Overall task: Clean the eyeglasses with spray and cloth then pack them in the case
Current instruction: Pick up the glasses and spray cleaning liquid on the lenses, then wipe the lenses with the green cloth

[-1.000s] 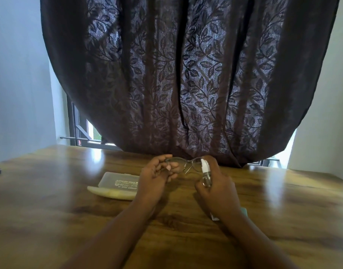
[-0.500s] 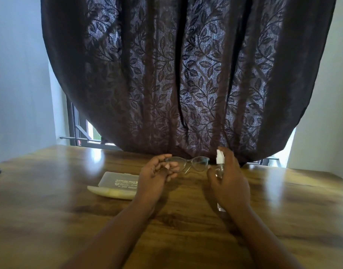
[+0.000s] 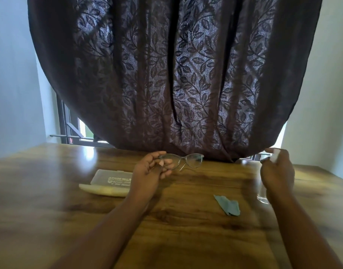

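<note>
My left hand (image 3: 150, 170) pinches the eyeglasses (image 3: 188, 161) by their left side and holds them above the wooden table (image 3: 50, 210). The lenses point to the right. My right hand (image 3: 277, 171) grips the small clear spray bottle (image 3: 263, 198) with a white cap (image 3: 275, 154), far right of the glasses and blurred by motion. A small teal cloth (image 3: 228, 205) lies crumpled on the table between my two arms. The translucent glasses case (image 3: 108, 181) lies open on the table, left of my left hand.
A dark leaf-patterned curtain (image 3: 176, 74) hangs over the table's far edge. A window frame (image 3: 70, 131) shows behind it at the left. White walls stand on both sides.
My right hand has carried the spray bottle away from the glasses to the right. The teal cloth, hidden before under that hand, now shows. My left hand and the glasses have stayed put.
</note>
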